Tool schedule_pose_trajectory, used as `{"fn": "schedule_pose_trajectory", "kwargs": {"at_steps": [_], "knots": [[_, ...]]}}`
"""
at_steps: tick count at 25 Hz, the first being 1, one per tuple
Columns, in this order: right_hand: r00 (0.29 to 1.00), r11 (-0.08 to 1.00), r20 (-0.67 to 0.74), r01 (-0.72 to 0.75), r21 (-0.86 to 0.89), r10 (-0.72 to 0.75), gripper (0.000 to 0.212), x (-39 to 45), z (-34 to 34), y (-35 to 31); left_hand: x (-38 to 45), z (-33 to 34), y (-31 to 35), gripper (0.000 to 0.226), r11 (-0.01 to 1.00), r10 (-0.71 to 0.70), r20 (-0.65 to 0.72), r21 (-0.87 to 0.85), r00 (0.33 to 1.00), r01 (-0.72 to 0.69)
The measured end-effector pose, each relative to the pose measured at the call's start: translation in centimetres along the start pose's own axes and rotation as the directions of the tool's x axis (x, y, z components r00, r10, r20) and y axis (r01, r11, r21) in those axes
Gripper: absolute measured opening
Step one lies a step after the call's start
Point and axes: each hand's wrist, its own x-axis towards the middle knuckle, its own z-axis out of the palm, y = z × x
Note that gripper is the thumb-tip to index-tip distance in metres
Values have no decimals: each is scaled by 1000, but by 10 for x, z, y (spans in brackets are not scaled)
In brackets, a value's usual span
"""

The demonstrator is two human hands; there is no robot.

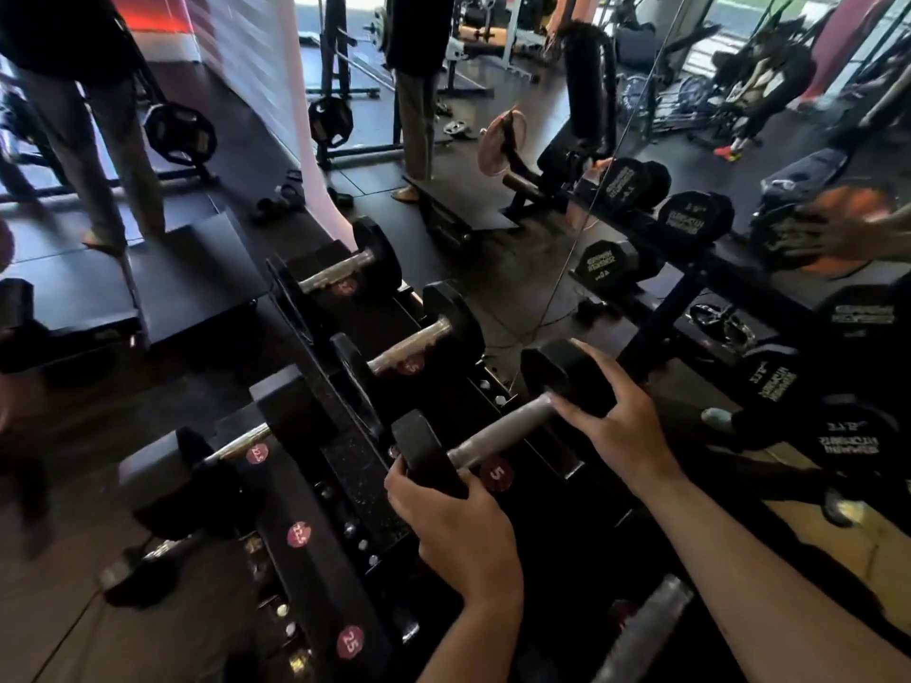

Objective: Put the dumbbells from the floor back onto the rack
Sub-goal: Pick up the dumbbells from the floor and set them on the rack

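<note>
Black steel rack (305, 485) runs from near left up toward the mirror, its cradles tagged with red round labels. You hold one dumbbell (498, 436) over the cradle marked "5" (496, 473); it sits at or just above the rails, contact not resolvable. Its long axis runs from lower left to upper right, parallel to the two dumbbells already racked beyond it.

Your left hand (458, 525) grips the near head, fingers closed around its lower edge. Your right hand (626, 421) cups the far head, fingers spread over its face and curled on it. Both hands are on the ends, the grey handle bare between them. Left hand is nearer you; right is nearer the mirror.

Judgement: the move turns on lowering both ends evenly so the heads seat in the cradle.

Readable: "5" below the handle; "5" (410, 365) on the next cradle; "22.5" (257, 454) and "25" (350, 642) on the lower rail. White lettering on the mirrored dumbbell heads at right is reversed and unreadable.
</note>
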Motion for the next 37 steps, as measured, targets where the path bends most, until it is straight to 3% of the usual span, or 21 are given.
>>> {"fn": "schedule_pose_trajectory", "kwargs": {"at_steps": [9, 15, 20, 29, 37], "knots": [[988, 991, 92, -130, 20, 128, 64, 1, 23, 59, -4, 14, -44, 58, 995, -90, -60, 28, 994, 91], [962, 978, 201, -161, -135, 186, 58, 18, 14, 57, -9, 16, -45, 61, 988, -157, -89, -10, 984, 157], [933, 956, 216, -262, -135, 287, 54, 5, 6, 69, -30, 12, -48, 67, 971, -235, -41, -52, 971, 233], [917, 942, 228, -302, -145, 329, 53, 5, 7, 66, -25, 10, -53, 71, 974, -226, 11, 37, 974, 225], [901, 888, 146, -355, -293, 408, 48, 3, 11, 52, -24, 1, -49, 74, 970, -242, 86, 38, 967, 239]]}}
